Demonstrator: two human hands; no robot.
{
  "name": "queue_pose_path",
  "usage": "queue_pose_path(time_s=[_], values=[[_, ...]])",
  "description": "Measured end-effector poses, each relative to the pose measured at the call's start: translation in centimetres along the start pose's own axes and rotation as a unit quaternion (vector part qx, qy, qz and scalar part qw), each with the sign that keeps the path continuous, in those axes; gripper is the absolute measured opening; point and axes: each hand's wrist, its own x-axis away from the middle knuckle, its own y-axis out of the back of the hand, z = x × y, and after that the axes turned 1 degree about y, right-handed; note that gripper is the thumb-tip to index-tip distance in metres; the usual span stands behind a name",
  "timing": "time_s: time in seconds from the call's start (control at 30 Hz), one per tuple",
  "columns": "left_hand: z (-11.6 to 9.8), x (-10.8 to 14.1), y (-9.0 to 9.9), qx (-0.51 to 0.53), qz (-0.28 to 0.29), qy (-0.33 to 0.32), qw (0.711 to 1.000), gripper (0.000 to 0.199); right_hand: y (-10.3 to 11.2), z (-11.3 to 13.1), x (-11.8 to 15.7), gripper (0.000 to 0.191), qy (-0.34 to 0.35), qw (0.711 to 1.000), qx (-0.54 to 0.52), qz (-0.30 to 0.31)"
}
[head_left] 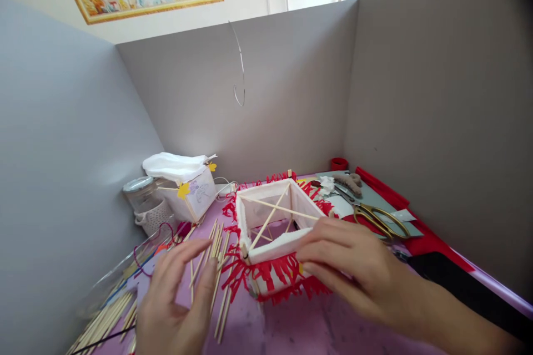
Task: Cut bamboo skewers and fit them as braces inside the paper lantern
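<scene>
A box-shaped paper lantern (258,258) with a wooden stick frame, white paper walls and red fringe stands in front of me. Two sticks cross over its open top. My right hand (345,260) has its fingers pressed together on the near right part of the white rim; the fingertips are partly hidden. My left hand (179,294) is apart from the lantern, to its left, with thumb and fingers spread and nothing between them. Several loose wooden sticks (219,288) lie on the purple tabletop between that hand and the lantern.
A second white paper lantern (195,199) with yellow paper pieces stands at the back left beside a glass jar (139,194). Gold-handled scissors (383,221) and red paper (383,188) lie at the right. A wire hook (240,66) hangs from the grey partition (291,89).
</scene>
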Motion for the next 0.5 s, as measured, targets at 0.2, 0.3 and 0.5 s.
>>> queue_pose_path(time_s=[0.2, 0.3, 0.5], values=[[2.9, 2.6, -0.7, -0.083, 0.156, 0.083, 0.981, 0.020, -1.4, 1.5, 3.3, 0.019, 0.042, 0.999, -0.001, -0.008], [2.7, 4.8, -2.8, -0.188, 0.332, 0.105, 0.918, 0.023, -3.2, 1.9, 4.4, 0.026, 0.045, 0.999, -0.008, 0.016], [1.5, 4.0, -2.9, -0.261, 0.353, 0.111, 0.892, 0.031, -7.1, 1.8, 6.3, 0.020, 0.060, 0.994, -0.007, 0.088]])
